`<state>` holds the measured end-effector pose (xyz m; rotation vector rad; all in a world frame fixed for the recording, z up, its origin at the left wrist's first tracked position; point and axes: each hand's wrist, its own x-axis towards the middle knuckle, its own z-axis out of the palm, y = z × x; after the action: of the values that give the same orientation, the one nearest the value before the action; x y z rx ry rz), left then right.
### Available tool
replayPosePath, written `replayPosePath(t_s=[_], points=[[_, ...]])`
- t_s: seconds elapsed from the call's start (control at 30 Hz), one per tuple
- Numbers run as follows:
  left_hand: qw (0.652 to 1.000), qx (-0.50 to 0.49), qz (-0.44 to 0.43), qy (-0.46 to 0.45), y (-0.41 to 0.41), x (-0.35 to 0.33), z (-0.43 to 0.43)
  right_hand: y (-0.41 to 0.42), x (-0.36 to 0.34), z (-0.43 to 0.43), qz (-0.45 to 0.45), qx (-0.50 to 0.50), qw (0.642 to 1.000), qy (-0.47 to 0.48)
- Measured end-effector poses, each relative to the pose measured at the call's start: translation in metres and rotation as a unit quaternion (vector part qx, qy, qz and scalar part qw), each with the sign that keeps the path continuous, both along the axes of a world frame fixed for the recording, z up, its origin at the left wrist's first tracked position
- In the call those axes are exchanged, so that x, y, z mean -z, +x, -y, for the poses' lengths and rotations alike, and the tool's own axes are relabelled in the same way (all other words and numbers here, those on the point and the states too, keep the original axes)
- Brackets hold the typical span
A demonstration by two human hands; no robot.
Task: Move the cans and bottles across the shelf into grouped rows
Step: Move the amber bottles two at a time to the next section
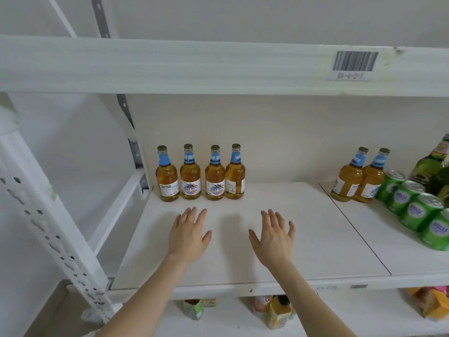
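With both the left hand [188,233] and right hand [273,237] spread wide and holding nothing, careless reaching could topple the tightly packed amber bottles [359,177] into the green cans [413,203].

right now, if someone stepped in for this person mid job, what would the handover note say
Left hand: open, empty, over the bare middle of the shelf.
Right hand: open, empty, beside it.
Done: four amber bottles stand upright in a row at the back left.
Left: two matching amber bottles are at the back right; they likely belong with the four. Green cans run in a line along the right edge, partly out of frame, with dark green bottles behind them; whether those groups are finished cannot be told.
Suggested next: carry the two amber bottles over to the left row.
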<state>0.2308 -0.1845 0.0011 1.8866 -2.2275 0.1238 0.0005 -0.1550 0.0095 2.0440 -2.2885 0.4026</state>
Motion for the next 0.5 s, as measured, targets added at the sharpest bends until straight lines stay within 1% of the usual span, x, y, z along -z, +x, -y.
replayPosePath(t_s=[0.13,0.2,0.3,0.37,0.43,0.47,0.5], points=[[0.999,-0.007,-0.035,-0.024,-0.001,0.001,0.046,0.000,0.001,0.053,0.006,-0.011,1.000,-0.004],[0.997,-0.009,-0.074,-0.027,-0.002,0.002,0.067,-0.001,0.002,0.078,0.019,-0.020,1.000,-0.010],[0.987,-0.006,-0.160,0.009,-0.005,0.008,0.095,-0.002,0.004,0.110,0.064,-0.041,0.997,-0.008],[0.968,-0.001,-0.248,0.046,-0.006,0.013,0.113,-0.001,0.005,0.132,0.129,-0.057,0.990,0.000],[0.935,0.001,-0.347,0.078,-0.007,0.019,0.130,-0.001,0.004,0.156,0.225,-0.065,0.972,0.020],[0.918,0.007,-0.386,0.092,-0.007,0.023,0.138,-0.001,0.004,0.167,0.287,-0.065,0.955,0.032],[0.903,0.014,-0.417,0.105,-0.008,0.026,0.146,-0.001,0.004,0.178,0.361,-0.065,0.929,0.043]])
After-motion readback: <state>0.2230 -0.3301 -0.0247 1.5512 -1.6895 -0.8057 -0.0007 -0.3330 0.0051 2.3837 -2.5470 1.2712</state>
